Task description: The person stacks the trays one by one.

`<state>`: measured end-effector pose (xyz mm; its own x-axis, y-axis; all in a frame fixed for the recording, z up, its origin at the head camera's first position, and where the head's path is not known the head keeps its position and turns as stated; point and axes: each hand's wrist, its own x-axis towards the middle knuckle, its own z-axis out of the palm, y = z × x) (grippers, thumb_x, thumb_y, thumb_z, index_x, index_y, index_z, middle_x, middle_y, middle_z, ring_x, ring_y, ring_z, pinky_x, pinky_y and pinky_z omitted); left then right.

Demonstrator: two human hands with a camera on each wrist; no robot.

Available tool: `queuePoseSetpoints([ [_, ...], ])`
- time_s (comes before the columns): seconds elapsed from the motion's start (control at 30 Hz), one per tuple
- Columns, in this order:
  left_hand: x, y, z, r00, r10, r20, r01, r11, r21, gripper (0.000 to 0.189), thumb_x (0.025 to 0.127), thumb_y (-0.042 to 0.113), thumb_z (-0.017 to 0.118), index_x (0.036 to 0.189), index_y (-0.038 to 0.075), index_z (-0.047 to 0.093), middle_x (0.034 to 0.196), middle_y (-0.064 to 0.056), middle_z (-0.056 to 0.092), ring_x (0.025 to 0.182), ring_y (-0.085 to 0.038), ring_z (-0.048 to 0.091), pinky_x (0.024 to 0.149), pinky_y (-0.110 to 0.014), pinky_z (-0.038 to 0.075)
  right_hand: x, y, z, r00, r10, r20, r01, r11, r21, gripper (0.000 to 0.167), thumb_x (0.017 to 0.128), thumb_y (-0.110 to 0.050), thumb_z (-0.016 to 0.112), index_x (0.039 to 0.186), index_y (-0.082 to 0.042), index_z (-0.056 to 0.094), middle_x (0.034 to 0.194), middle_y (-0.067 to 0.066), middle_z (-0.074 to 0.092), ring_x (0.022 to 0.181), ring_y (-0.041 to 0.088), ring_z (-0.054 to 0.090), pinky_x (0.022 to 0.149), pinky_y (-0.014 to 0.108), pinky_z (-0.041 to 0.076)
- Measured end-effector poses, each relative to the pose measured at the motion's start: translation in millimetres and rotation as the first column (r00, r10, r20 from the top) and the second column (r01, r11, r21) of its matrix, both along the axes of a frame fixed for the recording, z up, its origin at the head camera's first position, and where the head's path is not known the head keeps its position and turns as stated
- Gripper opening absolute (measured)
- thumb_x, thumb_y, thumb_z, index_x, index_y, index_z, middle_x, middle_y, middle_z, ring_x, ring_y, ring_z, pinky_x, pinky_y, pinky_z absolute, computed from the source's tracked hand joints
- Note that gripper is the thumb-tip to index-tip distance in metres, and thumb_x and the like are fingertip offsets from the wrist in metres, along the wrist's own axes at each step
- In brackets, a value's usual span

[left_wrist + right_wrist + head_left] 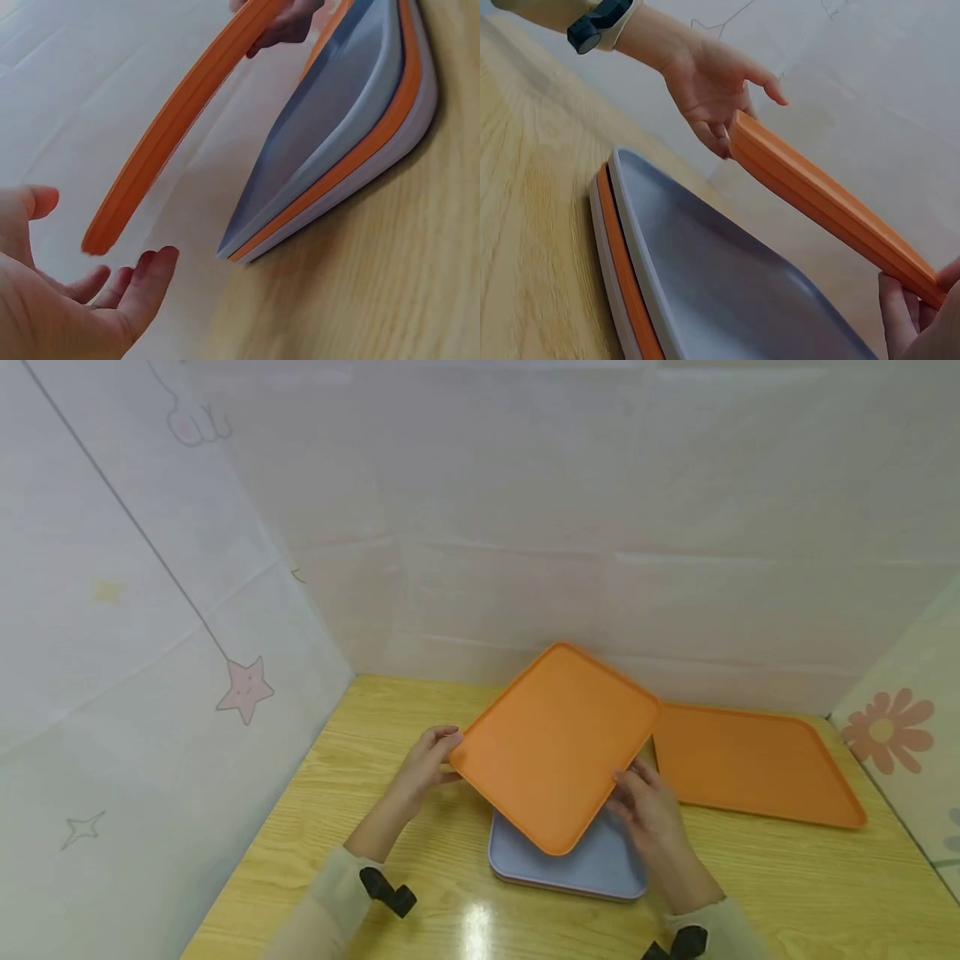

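Orange tray lies R; held tray part-hides tray stack.

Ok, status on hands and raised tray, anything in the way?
Right hand pinching edge of raised orange tray; left hand spread at its left corner. Tray tilted, held above tray stack. Possible obstacle: second orange tray, lying to the right.

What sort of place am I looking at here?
Possibly a small, screened-off work corner: pale wall coverings, one printed with a pink star, border a wood-grain table holding stacked trays.
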<state>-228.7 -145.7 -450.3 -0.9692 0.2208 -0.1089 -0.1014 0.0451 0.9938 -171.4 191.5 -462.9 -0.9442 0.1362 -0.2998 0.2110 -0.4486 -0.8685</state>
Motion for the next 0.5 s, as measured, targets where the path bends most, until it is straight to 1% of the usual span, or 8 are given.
queuePoseSetpoints([
  [0.1,-7.5,-5.2,2.1,1.0,-0.025,0.015,0.026,0.997,-0.072,0.061,0.101,0.048,0.057,0.146,0.009,0.044,0.143,-0.016,0.05,0.119,-0.032,0.055,0.09,-0.042,0.057,-1.2,7,-0.5,0.999,0.051,-0.001,-0.051,0.998,0.026,0.061,0.1,-0.002,0.052,0.157,-0.004,0.031,0.09,-0.011,0.067,0.078,0.007,0.064,0.065,0.023,0.056],
  [0.2,-14.3,-6.4,3.0,0.998,-0.053,0.041,0.057,0.994,-0.096,0.062,0.101,0.049,0.057,0.147,0.01,0.046,0.144,-0.015,0.051,0.121,-0.032,0.054,0.092,-0.042,0.055,-2.4,13,-0.6,0.996,0.092,0.01,-0.093,0.995,0.047,0.061,0.1,-0.002,0.051,0.156,-0.003,0.029,0.091,-0.01,0.067,0.079,0.007,0.063,0.066,0.023,0.056],
  [0.33,-21.7,-2.3,4.4,0.992,-0.106,0.068,0.11,0.991,-0.072,0.063,0.1,0.049,0.059,0.147,0.008,0.046,0.142,-0.016,0.052,0.119,-0.032,0.058,0.094,-0.043,0.055,-4.2,24,-0.4,0.989,0.146,0.027,-0.148,0.985,0.087,0.063,0.099,-0.004,0.052,0.157,-0.003,0.027,0.093,-0.009,0.065,0.084,0.008,0.063,0.071,0.024,0.057],
  [0.5,-27.7,7.6,4.2,0.98,-0.169,0.101,0.172,0.985,-0.025,0.055,0.102,0.041,0.058,0.147,0.01,0.047,0.141,-0.016,0.054,0.116,-0.032,0.06,0.089,-0.041,0.057,-6.9,37,-0.3,0.971,0.238,0.01,-0.237,0.965,0.116,0.068,0.1,-0.003,0.052,0.16,-0.001,0.02,0.096,-0.007,0.066,0.087,0.009,0.065,0.075,0.026,0.059],
])
